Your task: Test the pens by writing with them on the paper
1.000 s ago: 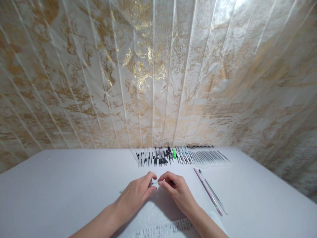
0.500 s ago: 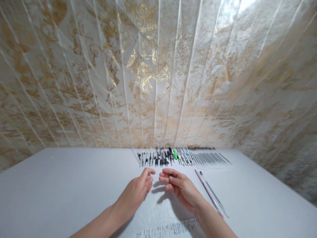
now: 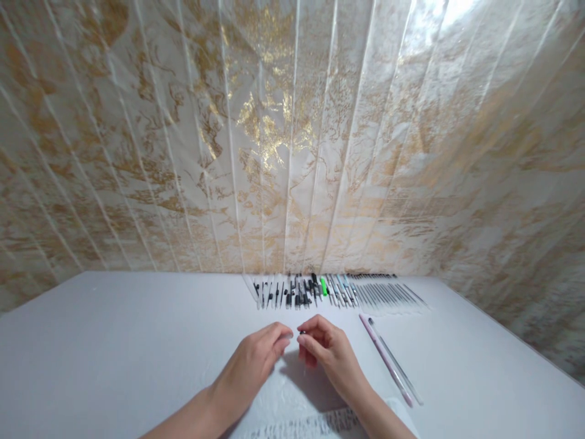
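Note:
My left hand (image 3: 265, 349) is closed in a pinch above the white table. Something pale or clear may show at its fingertips, too small to make out. Across a narrow gap, my right hand (image 3: 323, 343) pinches a small black piece (image 3: 301, 333) between thumb and forefinger. Both hands hover over a clear plastic sheet or bag with a band of black print (image 3: 301, 425), partly covered by my right forearm. To the right of my right hand lie a pink pen-like stick (image 3: 386, 361) and a clear pen tube (image 3: 397, 361) with a dark end.
Along the back of the table (image 3: 137, 341) runs a row of pen parts (image 3: 299, 292), mostly black and clear. A bright green cap (image 3: 323, 286) stands out among them. Several thin dark refills (image 3: 388, 294) lie farther right. A gold-patterned curtain (image 3: 274, 152) hangs behind.
My right hand has turned, its spread fingers closing into a pinch on the small black piece. My left fingertips have closed together and dropped slightly, nearer to the right hand.

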A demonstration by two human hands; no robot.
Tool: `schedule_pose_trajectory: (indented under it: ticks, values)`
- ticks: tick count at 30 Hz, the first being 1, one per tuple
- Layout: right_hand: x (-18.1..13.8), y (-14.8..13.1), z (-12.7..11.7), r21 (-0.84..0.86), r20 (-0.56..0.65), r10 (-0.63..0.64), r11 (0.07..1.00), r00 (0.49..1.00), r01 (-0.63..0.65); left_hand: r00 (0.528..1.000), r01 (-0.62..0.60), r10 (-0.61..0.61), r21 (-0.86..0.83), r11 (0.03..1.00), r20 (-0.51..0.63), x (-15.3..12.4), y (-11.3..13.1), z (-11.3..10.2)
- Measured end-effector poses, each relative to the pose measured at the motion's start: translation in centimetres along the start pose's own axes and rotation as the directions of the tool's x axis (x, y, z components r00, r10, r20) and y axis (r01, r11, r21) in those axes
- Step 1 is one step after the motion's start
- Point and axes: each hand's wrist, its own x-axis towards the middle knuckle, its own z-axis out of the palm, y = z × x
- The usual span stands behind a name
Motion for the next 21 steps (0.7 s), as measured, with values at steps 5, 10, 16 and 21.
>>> schedule_pose_trajectory:
  ticks: [5, 10, 16, 21]
  values:
    - [-0.2, -0.3, 0.0, -0.109, 0.045, -0.1, 0.989, 0.994, 0.104, 0.998, 0.044, -0.046, 0.05, 0.998, 0.041, 0.0, -0.4, -0.1]
    - [-0.7, -1.0, 0.3, -0.163, 0.089, -0.123, 0.977, 0.988, 0.137, 0.995, 0.064, -0.07, 0.089, 0.994, 0.067, 0.1, -0.3, -0.3]
    - [-0.5, -1.0, 0.3, -0.144, 0.049, -0.127, 0.981, 0.991, 0.133, 0.995, 0.078, -0.083, 0.084, 0.993, 0.052, 0.1, -0.3, -0.3]
    - [-0.5, -0.9, 0.3, -0.126, 0.012, -0.104, 0.986, 0.995, 0.104, 0.992, 0.082, -0.089, 0.074, 0.994, 0.094, 0.0, 0.0, -0.4]
